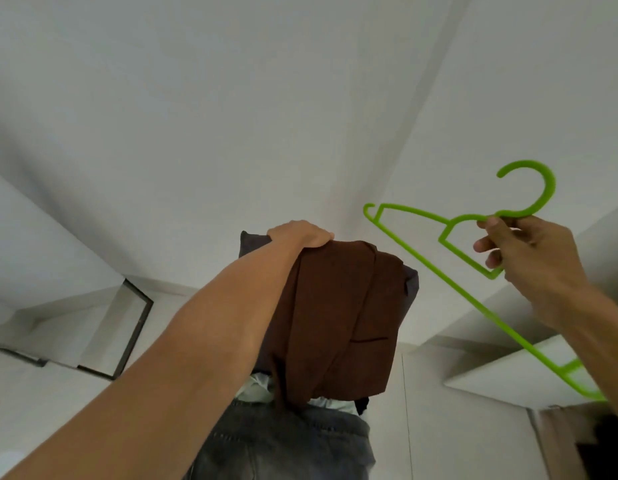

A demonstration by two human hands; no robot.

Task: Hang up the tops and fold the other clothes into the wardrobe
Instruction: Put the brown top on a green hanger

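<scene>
My left hand [300,233] is raised overhead and grips the top of a bundle of clothes. A brown garment [338,317] hangs in front. A dark grey piece [253,242] shows behind it, with pale green fabric [255,389] and grey denim jeans [283,445] hanging below. To the right, my right hand [522,251] holds a bright green plastic hanger [449,265] by its neck, just under the hook. The hanger is bare and slants down to the right, apart from the clothes.
The view points up at a white ceiling [231,98] and white walls. A dark-framed opening [134,327] is at the lower left. White wardrobe panels [491,372] are at the lower right, with a dark interior [598,445] below them.
</scene>
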